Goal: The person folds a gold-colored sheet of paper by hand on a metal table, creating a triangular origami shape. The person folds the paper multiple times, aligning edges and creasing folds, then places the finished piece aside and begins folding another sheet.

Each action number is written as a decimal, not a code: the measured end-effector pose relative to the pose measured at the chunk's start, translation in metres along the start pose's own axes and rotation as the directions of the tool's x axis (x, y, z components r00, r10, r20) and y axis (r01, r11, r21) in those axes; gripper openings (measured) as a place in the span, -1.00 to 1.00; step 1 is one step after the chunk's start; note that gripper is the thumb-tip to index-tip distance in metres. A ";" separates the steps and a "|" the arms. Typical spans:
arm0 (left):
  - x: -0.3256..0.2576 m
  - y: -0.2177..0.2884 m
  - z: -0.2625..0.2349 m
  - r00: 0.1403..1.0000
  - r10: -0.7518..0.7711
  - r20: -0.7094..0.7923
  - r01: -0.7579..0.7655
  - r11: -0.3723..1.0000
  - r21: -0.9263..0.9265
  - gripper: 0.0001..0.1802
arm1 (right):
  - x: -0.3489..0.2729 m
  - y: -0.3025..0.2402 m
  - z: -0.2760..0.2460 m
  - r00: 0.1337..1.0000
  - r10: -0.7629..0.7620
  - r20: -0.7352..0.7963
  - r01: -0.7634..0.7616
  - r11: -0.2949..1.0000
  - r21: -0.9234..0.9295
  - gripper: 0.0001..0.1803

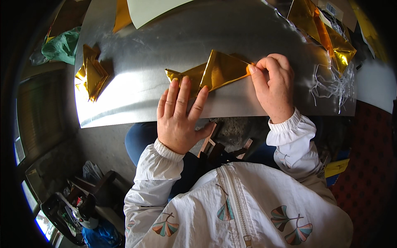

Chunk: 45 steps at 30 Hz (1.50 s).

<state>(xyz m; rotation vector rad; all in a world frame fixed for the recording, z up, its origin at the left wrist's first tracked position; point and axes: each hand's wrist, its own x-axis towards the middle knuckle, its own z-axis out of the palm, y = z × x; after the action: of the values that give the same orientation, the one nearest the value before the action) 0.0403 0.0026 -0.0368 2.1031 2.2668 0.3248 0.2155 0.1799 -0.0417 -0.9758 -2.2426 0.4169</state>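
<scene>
A folded piece of shiny gold paper (225, 72) lies on the metal tabletop in front of me, with a raised triangular flap near its middle. My left hand (180, 109) rests on its left part, fingers stretched out and pressing flat. At the paper's right tip, my right hand (273, 80) pinches the narrow end between thumb and forefinger. Farther left on the table sits a bundle of folded gold paper pieces (94, 76), stacked with points upward and downward.
More gold folded paper (308, 22) lies at the far right beside a tangle of clear plastic strands (335, 87). A pale sheet (155, 9) covers the table's back edge. Off the left corner hangs a green plastic bag (62, 44). The metal table's (132, 105) front edge runs before my lap.
</scene>
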 end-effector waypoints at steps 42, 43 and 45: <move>0.003 -0.002 -0.007 0.995 -0.025 -0.092 0.012 0.990 -0.139 -0.09 | -0.010 0.002 -0.011 0.994 -0.047 0.096 0.028 0.981 0.191 -0.84; 0.004 -0.002 -0.007 0.991 -0.037 -0.127 0.012 0.981 -0.194 -0.09 | -0.012 0.002 -0.011 0.994 -0.042 0.099 0.020 0.977 0.213 -0.83; 0.006 -0.005 -0.007 0.987 -0.063 -0.146 0.030 0.976 -0.217 -0.16 | -0.013 0.003 -0.011 0.992 -0.053 0.111 0.022 0.965 0.261 -0.82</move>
<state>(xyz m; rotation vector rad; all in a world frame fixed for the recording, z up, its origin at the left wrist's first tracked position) 0.0341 0.0073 -0.0300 1.9769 2.2365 0.7165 0.2307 0.1724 -0.0411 -0.7876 -2.2346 0.7479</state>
